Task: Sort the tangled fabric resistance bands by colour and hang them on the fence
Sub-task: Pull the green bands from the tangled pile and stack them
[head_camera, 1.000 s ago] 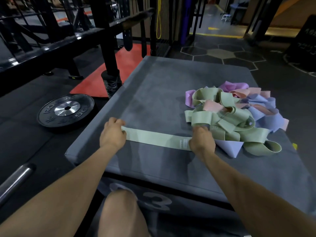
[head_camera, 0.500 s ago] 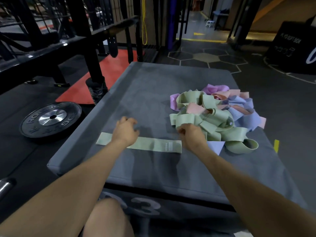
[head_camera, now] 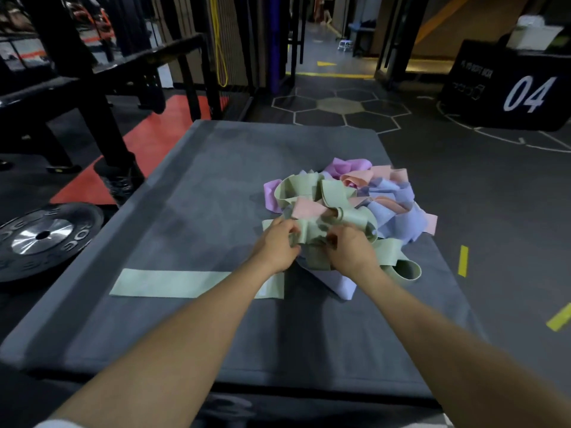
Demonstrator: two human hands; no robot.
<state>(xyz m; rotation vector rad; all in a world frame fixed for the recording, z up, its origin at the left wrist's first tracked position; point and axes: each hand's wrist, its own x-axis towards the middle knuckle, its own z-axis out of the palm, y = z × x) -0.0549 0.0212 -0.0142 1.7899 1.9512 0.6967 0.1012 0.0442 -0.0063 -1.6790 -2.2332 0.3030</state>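
Both hands have left the flattened green band point(head_camera: 197, 283), which they were pressing down at its two ends a second ago, and have gone to the tangled pile point(head_camera: 349, 211); the camera has also tipped up a little, so more of the gym floor and a black box marked 04 point(head_camera: 506, 88) shows.

Head view: the left hand point(head_camera: 275, 245) and right hand point(head_camera: 350, 253) meet at the near edge of the pile, fingers curled into a green loop point(head_camera: 312, 234) between them. Each seems to pinch that same green fabric, though the blur makes the exact grip hard to read. The pile sits toward the far right part of the grey surface point(head_camera: 191, 186), green strands on its near and left side, lilac, pink and blue-violet ones behind and to the right. The flattened green band lies apart from the heap, its long axis running parallel to the near edge, its right end passing under the left forearm. The loop lies straight ahead of both hands, about equally near each, so the next pull probably comes back toward the near edge. Nothing hangs on a fence yet.
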